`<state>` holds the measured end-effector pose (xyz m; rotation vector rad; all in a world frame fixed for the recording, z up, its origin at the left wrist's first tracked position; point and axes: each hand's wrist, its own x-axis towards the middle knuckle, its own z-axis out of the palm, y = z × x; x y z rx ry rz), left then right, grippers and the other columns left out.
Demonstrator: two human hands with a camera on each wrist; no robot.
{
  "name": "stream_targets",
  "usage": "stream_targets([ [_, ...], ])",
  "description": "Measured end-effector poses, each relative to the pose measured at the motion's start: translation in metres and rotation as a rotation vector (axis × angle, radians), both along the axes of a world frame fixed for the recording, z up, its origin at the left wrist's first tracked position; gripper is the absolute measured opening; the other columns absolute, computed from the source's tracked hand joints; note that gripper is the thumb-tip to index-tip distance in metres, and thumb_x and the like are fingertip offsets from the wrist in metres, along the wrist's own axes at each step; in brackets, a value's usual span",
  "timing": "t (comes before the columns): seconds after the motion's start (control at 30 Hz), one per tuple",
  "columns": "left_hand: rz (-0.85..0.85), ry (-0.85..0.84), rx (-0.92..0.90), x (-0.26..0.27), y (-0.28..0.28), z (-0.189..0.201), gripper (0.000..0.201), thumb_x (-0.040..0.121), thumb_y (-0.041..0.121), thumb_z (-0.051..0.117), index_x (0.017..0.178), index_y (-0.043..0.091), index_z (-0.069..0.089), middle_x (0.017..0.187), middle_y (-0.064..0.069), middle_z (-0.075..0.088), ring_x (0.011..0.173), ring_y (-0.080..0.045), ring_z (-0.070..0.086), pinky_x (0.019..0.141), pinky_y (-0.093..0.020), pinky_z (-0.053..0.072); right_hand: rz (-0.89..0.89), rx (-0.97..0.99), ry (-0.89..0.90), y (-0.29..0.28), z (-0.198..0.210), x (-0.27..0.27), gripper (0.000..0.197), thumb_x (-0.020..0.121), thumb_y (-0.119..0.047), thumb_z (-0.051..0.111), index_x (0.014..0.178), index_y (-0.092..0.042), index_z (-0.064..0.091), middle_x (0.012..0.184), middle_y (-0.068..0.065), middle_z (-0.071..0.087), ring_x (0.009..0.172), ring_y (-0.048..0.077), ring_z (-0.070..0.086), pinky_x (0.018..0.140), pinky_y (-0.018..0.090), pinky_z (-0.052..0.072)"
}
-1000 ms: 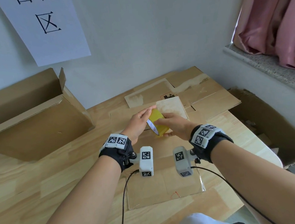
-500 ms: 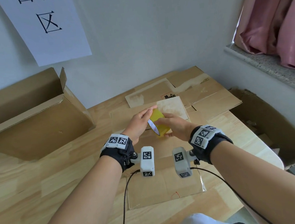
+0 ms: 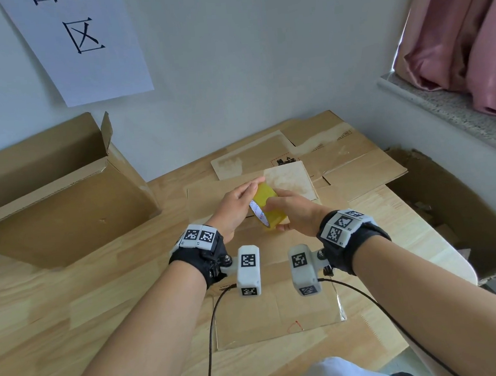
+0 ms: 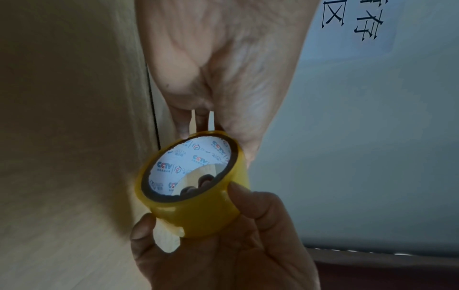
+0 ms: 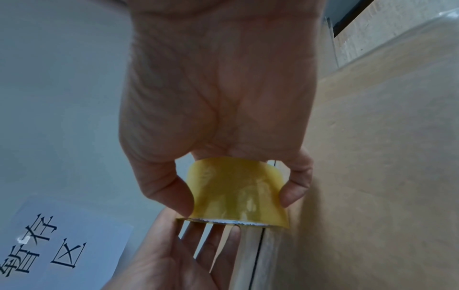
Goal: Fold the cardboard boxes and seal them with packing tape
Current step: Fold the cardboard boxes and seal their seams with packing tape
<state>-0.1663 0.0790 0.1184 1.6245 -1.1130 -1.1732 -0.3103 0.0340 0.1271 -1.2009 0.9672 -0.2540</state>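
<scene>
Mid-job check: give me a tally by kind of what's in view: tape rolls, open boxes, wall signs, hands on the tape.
tape roll: 1
Open cardboard boxes: 2, the left box and the right box
paper sign: 1
Hands on the roll: 2, the left hand and the right hand
Total: 6
The flat cardboard sheets overlap, so they are not counted.

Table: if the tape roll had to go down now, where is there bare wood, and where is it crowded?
Bare wood on the table lies left of the forearms, bordered by the open box behind and the flat carton to the right. The far right corner is crowded with overlapping flattened cartons. The right hand grips the tape roll; the left hand touches it.
</scene>
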Motion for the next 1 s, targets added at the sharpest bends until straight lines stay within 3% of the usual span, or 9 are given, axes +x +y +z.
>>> stream_targets([
  [0.17,-0.011,0.011,-0.002,0.0007,-0.0007,-0.0012,0.024,0.1,0.042,0.042,0.11,0.051,0.061,0.133,0.013,0.055,0.127,-0.007,0.046,0.113,-0.034,0.033,-0.02,0.0,0.032,-0.0003,0.0002,0.0024,0.017,0.086,-0.008,0.046,0.089,-0.022,0.056,0.089,0.005,0.056,0.08,0.021,0.051,0.066,0.03,0.041],
  [0.27,-0.009,0.004,0.001,0.0014,-0.0014,-0.0019,0.025,0.099,0.042,0.041,0.11,0.052,0.062,0.133,0.014,0.056,0.127,-0.007,0.046,0.113,-0.035,0.032,-0.027,0.007,0.032,-0.0014,-0.0017,0.002,0.025,0.083,-0.001,0.043,0.096,-0.018,0.055,0.09,0.007,0.053,0.08,0.021,0.05,0.065,0.03,0.04],
  [0.37,-0.002,0.004,-0.004,0.0023,-0.0022,-0.0024,0.026,0.099,0.043,0.041,0.106,0.055,0.063,0.132,0.015,0.056,0.127,-0.006,0.046,0.113,-0.036,0.032,-0.002,0.051,0.001,-0.0021,0.0022,0.0003,0.018,0.088,-0.01,0.049,0.103,-0.015,0.057,0.095,0.007,0.055,0.084,0.02,0.052,0.067,0.03,0.042],
  [0.47,0.001,0.015,-0.004,0.0024,-0.0032,-0.0027,0.026,0.1,0.041,0.041,0.104,0.054,0.064,0.132,0.015,0.057,0.128,-0.006,0.046,0.113,-0.036,0.032,0.005,0.027,-0.009,-0.0019,0.002,-0.001,0.026,0.089,-0.021,0.058,0.115,-0.016,0.058,0.096,0.004,0.058,0.085,0.019,0.054,0.067,0.029,0.041],
  [1.0,-0.014,0.022,-0.011,0.0017,-0.001,-0.0032,0.025,0.1,0.038,0.042,0.112,0.048,0.062,0.133,0.014,0.055,0.127,-0.006,0.047,0.113,-0.033,0.033,0.029,0.011,-0.027,0.0001,-0.001,-0.0005,0.02,0.088,-0.009,0.046,0.103,-0.02,0.055,0.093,0.006,0.054,0.082,0.021,0.05,0.068,0.03,0.039],
])
